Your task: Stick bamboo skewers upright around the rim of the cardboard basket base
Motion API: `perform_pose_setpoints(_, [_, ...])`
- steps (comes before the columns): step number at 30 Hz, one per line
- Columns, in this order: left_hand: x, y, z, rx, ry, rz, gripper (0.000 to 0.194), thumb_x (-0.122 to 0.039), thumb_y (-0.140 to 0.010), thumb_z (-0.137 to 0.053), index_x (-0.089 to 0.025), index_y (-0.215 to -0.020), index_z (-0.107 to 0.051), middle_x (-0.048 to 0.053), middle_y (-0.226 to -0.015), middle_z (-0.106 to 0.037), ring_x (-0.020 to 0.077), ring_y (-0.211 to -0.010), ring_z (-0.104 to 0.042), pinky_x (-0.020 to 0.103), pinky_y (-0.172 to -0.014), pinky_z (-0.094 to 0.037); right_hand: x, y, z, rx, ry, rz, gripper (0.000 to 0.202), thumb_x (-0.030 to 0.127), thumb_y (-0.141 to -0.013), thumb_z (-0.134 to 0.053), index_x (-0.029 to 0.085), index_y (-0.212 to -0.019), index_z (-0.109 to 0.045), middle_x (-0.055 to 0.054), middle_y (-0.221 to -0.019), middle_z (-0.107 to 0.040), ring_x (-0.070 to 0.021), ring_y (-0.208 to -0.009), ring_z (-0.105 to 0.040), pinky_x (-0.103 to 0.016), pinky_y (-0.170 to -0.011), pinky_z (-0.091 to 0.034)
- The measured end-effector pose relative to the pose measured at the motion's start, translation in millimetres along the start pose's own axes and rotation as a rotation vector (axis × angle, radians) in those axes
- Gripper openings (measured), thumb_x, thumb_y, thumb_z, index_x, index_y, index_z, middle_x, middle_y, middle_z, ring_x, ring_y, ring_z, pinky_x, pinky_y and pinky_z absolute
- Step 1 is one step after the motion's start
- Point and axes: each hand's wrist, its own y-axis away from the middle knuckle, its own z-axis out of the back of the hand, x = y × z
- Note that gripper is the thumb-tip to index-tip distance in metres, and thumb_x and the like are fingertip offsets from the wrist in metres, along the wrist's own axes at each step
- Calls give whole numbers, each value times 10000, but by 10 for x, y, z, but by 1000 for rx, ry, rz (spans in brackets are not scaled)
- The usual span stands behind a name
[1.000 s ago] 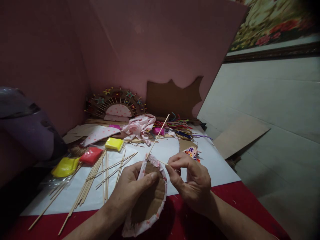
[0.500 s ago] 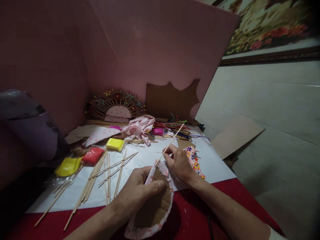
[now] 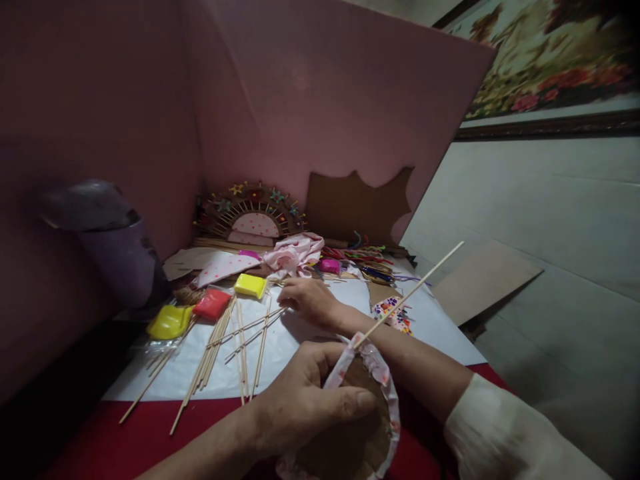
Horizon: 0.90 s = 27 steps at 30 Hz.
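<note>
My right hand (image 3: 307,300) has reached the thin wooden sticks (image 3: 206,364), grip unclear, leaving my left hand (image 3: 300,403) alone pinching the fabric-edged, rounded brown cardboard (image 3: 345,437).

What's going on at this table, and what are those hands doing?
A person's left hand is holding a piece of brown cardboard with pinkish cloth folded around its edge. A thin stick pokes out from its tip. The right hand is stretched across to the ends of some loose sticks lying on white paper. I can't tell if it has hold of one. Nearby are a red packet and two yellow ones.
</note>
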Motion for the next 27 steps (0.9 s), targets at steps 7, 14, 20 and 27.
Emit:
perform_pose_setpoints(7, [-9, 21, -5, -31, 81, -21, 200, -249, -681, -664, -135, -845, -651, 17, -723, -593, 127, -656, -518, 227, -609, -390, 193, -320, -97, 103, 75, 116, 111, 144, -758, -520, 164, -760, -630, -75, -818, -632, -178, -697, -548, -253, -543, -354])
perform_pose_setpoints(14, [6, -63, 66, -200, 126, -100, 160, -226, -701, -648, -131, -830, -638, 36, -731, -637, 126, -629, -562, 231, -603, -421, -170, -7, 247, -248, -184, -154, 260, 72, -717, -469, 145, -935, -590, -54, -720, -641, -176, -631, -567, -259, -557, -382])
perform_pose_setpoints(20, [0, -105, 132, -352, 173, -106, 121, -213, -718, -625, -128, -804, -616, 47, -686, -656, 121, -560, -586, 223, -545, -438, -664, 754, 570, -604, -503, -349, 290, 105, -759, -374, 117, -951, -590, -66, -792, -650, -135, -626, -594, -263, -564, -463])
perform_pose_setpoints(27, [23, -151, 178, -417, 102, -50, 167, -271, -730, -625, -162, -853, -595, 40, -746, -669, 133, -609, -605, 227, -571, -446, -469, 1171, 959, -1327, -778, -367, 72, 202, -730, -611, 180, -793, -638, 4, -638, -617, -101, -498, -551, -236, -470, -445])
